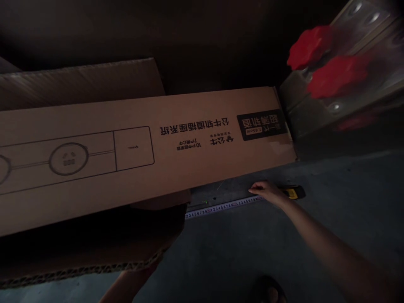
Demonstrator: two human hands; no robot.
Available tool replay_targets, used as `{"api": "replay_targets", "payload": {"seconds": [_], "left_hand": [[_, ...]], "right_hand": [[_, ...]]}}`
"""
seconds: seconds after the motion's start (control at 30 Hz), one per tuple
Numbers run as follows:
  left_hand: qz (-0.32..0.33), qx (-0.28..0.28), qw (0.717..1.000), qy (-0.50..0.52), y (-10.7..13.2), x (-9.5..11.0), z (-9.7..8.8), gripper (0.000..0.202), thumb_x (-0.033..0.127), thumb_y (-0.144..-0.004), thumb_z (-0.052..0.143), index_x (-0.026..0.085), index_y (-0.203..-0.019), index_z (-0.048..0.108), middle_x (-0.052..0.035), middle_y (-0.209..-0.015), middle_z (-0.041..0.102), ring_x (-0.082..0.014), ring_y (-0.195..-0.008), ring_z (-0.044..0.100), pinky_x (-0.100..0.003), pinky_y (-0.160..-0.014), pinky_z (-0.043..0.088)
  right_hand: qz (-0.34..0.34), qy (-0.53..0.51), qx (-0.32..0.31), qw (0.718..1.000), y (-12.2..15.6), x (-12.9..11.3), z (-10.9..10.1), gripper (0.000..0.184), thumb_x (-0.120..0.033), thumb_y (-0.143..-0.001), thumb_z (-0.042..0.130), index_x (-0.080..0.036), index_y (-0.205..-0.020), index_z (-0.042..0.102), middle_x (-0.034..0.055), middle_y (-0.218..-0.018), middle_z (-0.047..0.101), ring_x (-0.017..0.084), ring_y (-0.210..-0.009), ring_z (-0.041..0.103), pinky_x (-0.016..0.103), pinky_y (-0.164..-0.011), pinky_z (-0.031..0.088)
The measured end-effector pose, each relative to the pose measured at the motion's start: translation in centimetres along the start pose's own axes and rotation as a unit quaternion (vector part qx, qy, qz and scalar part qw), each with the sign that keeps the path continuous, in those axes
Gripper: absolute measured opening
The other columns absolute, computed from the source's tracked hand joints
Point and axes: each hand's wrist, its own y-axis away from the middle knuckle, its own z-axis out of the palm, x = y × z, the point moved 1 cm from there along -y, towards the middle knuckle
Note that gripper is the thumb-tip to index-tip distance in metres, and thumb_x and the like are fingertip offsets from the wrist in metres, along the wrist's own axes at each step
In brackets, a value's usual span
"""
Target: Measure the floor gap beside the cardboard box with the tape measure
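A long brown cardboard box (132,143) printed with a socket-rail drawing and black text crosses the view from the left edge to the right of centre. My right hand (267,191) reaches down to the grey floor and rests on a tape measure (292,192) with a yellow and black case. Its white blade (221,207) runs out leftward along the floor and passes under the box. Only my left forearm (126,286) shows, at the bottom under the cardboard; the hand itself is hidden behind the box.
A second open cardboard box (78,80) stands behind on the left. A metal stepladder (347,84) with red fittings (328,63) leans at the upper right. A dark shoe tip (268,290) shows at the bottom. The concrete floor (331,185) is dimly lit.
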Motion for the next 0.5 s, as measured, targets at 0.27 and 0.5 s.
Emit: {"api": "replay_targets", "payload": {"seconds": [0.27, 0.5], "left_hand": [[-0.016, -0.013, 1.000, -0.003, -0.6, -0.2, -0.5, 0.023, 0.024, -0.084, 0.053, 0.016, -0.105, 0.056, -0.0047, -0.090, 0.064, -0.0092, -0.056, 0.056, -0.022, -0.048, 0.047], [-0.008, -0.021, 1.000, 0.021, -0.9, -0.4, -1.0, 0.041, 0.007, -0.071, 0.055, 0.015, -0.111, 0.058, -0.0097, -0.085, 0.069, -0.0132, -0.048, 0.057, -0.023, -0.040, 0.045]], "right_hand": [[-0.006, 0.018, 0.008, 1.000, -0.1, 0.3, -0.1, 0.021, -0.033, -0.088, 0.053, -0.015, -0.095, 0.059, 0.0025, -0.094, 0.062, 0.016, -0.081, 0.060, 0.035, -0.072, 0.050], [-0.007, 0.045, 0.018, 0.999, 0.3, -0.8, -0.2, 0.020, -0.032, -0.088, 0.053, -0.014, -0.095, 0.060, 0.0025, -0.094, 0.062, 0.016, -0.081, 0.061, 0.035, -0.072, 0.051]]}}
